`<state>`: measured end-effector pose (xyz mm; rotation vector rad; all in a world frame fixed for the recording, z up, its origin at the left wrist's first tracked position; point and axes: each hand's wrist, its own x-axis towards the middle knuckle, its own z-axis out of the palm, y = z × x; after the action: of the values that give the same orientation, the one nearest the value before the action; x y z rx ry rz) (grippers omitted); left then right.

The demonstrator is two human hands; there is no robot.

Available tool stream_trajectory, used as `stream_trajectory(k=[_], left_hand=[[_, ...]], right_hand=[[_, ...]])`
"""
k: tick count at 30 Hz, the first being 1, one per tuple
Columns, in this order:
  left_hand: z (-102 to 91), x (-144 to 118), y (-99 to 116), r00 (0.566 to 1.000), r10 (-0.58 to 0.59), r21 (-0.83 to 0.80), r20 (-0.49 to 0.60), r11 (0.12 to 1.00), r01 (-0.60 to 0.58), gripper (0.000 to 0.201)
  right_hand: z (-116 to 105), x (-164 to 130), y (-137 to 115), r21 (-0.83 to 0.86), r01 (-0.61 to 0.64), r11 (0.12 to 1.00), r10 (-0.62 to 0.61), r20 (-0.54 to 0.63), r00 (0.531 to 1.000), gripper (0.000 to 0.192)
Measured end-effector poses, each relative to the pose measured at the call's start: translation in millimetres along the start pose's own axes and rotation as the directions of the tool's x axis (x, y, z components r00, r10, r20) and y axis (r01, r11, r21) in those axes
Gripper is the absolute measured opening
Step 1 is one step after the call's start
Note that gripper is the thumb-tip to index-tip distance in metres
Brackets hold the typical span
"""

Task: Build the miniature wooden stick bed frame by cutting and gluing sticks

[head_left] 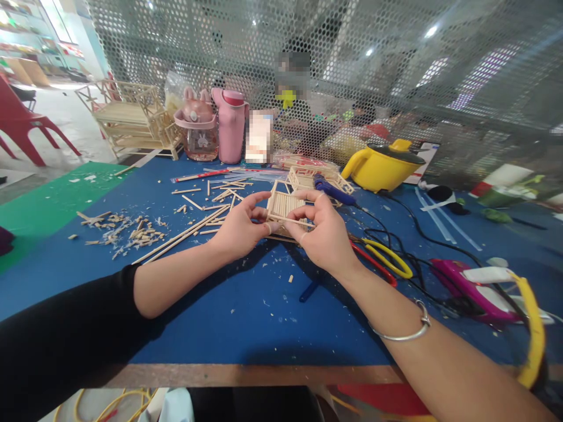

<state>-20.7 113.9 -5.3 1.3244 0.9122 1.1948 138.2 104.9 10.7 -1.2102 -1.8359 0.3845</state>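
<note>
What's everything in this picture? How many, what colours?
small stick model: one, pale, centre
second stick model: one, pale, behind
loose sticks: many, pale, left of centre
offcuts: many, pale, left
tool handles: two, yellow and red, right
corded tool: one, blue, centre
pot: one, yellow, back right
device: one, magenta, right
bottle: one, pink, back
rabbit-eared jar: one, pink, beside bottle
wooden rack: one, pale, back left
chair: one, red, far left
mesh screen: one, grey, back
table: one, blue, underneath
left hand: one, bare, holding small stick model
right hand: one, bare, holding small stick model
</note>
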Motion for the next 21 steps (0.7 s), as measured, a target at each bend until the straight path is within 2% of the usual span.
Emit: stream_trajectory(k=[7,13,21], left_hand=[[-0.1,-1.2,0.3,1.0,-0.002,-0.031,0.031,1.0,0.003,0.066],[-0.1,-1.8,-0.2,1.0,-0.002,-0.024,0.026,1.0,0.003,0.064],[-1.7,-1.8,-2.9,1.0,0.01,-0.005,0.03,1.0,-0.01,0.063]], right_hand=[[-3.5,-1.9,0.8,-0.048,0.035,0.998,-0.036,-0.012,0.999,0.043],[-8.9,-1.1,3.5,-0.061,0.115,0.991,-0.112,0.049,0.992,0.042],[-8.5,-0.7,4.9,-0.036,0.099,0.994,-0.097,0.073,0.993,0.044]])
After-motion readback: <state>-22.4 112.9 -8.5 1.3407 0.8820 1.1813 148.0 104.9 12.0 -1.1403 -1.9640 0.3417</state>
